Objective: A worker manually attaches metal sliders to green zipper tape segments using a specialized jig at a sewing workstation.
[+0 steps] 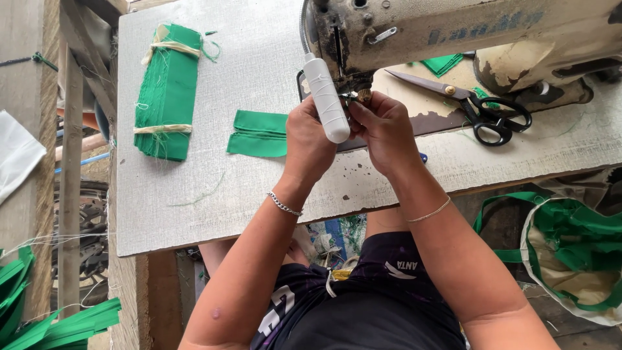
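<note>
1. The table (214,194), a pale grey-white textured top, fills most of the view; the person sits at its near edge.
2. The sewing machine (466,32), worn and cream-coloured, stands at the far right of the table, its needle end over the hands.
3. A bundle of green fabric pieces (167,91), tied with two pale strips, lies at the far left of the table, well apart from the hands.
4. A green bag with a pale lining (570,259) sits on the floor to the right, below the table edge.
5. The left hand (308,139) is raised at the needle area, fingers curled together; what they pinch cannot be told, since a white tube-shaped lamp (326,97) hangs in front.
6. The right hand (387,126) touches the left, fingertips bunched just under the needle bar.
7. Black-handled scissors (473,107) lie right of the hands.
8. A folded green fabric piece (259,134) lies flat just left of the left hand.
</note>
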